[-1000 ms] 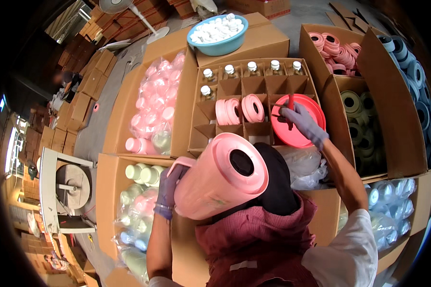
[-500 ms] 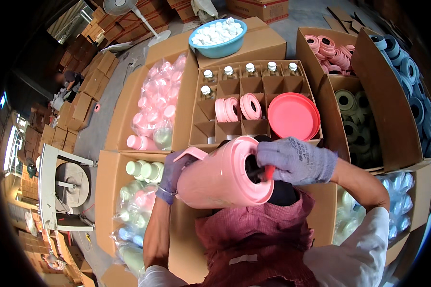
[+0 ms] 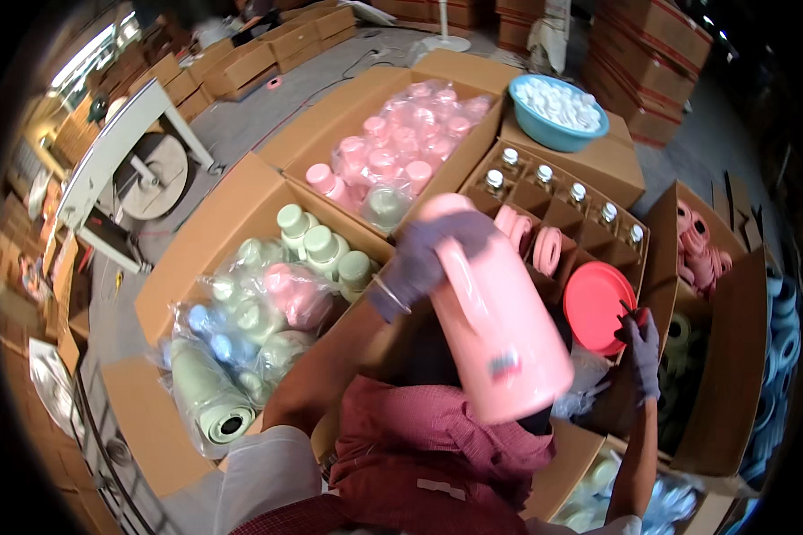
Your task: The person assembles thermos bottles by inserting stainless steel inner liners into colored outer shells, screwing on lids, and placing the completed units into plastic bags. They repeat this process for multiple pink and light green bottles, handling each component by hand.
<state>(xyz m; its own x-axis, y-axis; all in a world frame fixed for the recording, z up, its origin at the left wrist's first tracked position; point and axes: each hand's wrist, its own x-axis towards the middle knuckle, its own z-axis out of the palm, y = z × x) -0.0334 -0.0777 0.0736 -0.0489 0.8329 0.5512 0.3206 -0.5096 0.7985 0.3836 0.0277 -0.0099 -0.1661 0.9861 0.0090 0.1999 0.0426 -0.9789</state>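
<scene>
1. Pink jug (image 3: 500,312) now tilted base-down over the lap, no longer lying sideways with its mouth to the camera.
2. Smooth pink plastic, small dark label near the base.
3. Left hand (image 3: 433,254), fingers closed around the jug's top.
4. Right hand (image 3: 638,343) moved off the jug, fingers pinching the red lid (image 3: 598,303) by the divided box (image 3: 553,201).

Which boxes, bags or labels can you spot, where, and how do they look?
Open cardboard box, left: brown, holds green flasks.
Clear plastic bag, upper middle: wraps pink flasks.
Divided carton, centre right: brown cells.
Small label on pink flask in left hand: dark, blurred.
</scene>
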